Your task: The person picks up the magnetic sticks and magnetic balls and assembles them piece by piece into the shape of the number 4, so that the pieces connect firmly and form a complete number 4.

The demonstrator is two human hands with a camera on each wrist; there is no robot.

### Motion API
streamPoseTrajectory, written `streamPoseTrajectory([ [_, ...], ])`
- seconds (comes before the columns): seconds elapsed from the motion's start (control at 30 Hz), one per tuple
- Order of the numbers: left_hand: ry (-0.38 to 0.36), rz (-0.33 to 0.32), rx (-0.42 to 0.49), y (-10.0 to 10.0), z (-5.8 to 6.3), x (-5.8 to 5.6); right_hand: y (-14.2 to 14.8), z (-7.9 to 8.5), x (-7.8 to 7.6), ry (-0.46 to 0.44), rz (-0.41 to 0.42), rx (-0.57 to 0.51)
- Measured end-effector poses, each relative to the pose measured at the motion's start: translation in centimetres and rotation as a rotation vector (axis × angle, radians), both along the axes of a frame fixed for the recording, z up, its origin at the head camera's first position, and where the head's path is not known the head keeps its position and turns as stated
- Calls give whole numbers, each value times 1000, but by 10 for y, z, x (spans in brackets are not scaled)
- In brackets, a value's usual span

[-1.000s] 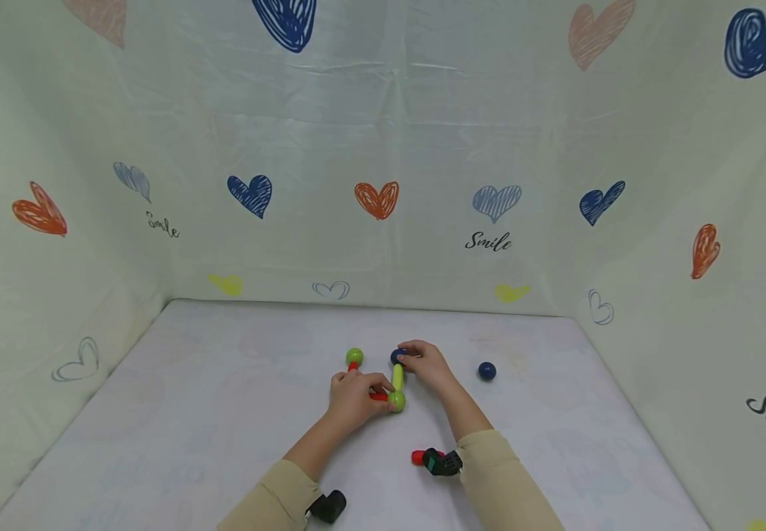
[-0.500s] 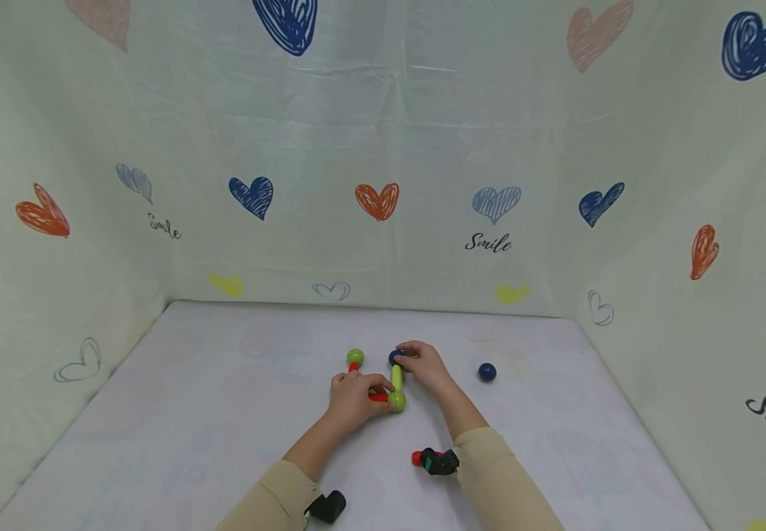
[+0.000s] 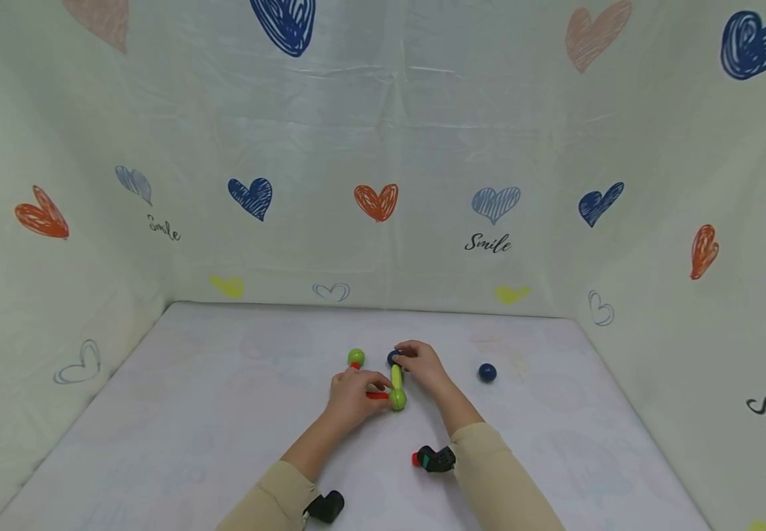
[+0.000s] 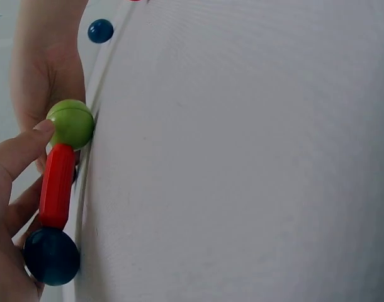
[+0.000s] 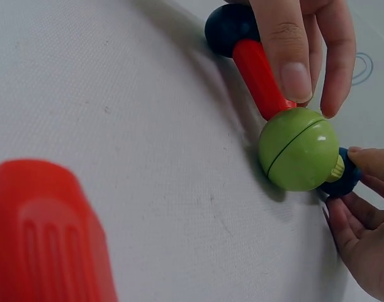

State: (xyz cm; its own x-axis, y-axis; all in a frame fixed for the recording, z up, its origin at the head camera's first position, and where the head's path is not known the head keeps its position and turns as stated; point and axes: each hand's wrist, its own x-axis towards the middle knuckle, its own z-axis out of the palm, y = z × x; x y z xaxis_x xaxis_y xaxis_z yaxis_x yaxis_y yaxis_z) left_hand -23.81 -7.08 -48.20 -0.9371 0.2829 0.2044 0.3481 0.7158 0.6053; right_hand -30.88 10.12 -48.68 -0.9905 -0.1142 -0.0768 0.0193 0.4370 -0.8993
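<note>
My left hand (image 3: 351, 398) holds the near green ball (image 3: 397, 400), its thumb against the ball in the left wrist view. From this ball a red rod (image 4: 56, 185) runs to a blue ball (image 4: 51, 257), which the left hand hides in the head view. A yellow-green rod (image 3: 397, 377) joins the same green ball to another blue ball (image 5: 344, 179). Finger and thumb of my right hand (image 3: 424, 366) pinch that second blue ball. Beyond the left hand, a far green ball (image 3: 356, 357) sits on a red rod, partly covered by the hand.
A loose blue ball (image 3: 486, 372) lies to the right on the white table (image 3: 223, 413). Near my right wrist is a loose red rod (image 5: 47, 233), mostly hidden by the black wrist camera (image 3: 437, 459) in the head view. A heart-printed cloth (image 3: 436, 273) hangs behind the table.
The right hand has shifted slightly left with the pinched blue ball, and its forearm has moved a little left too. The left hand keeps nearly the same place.
</note>
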Motion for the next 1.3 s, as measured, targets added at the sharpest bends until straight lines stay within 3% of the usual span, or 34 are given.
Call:
streamPoseTrajectory([
  [0.23, 40, 57, 0, -4, 2, 2, 2, -2, 0, 37, 10, -12],
  [0.47, 33, 97, 135, -13, 7, 6, 6, -1, 2, 27, -19, -18],
  [0.8, -125, 233, 245, -26, 8, 15, 17, 7, 15, -2, -80, -39],
  [1.3, -228, 311, 412, -39, -3, 21, 28, 12, 49, 26, -118, 7],
])
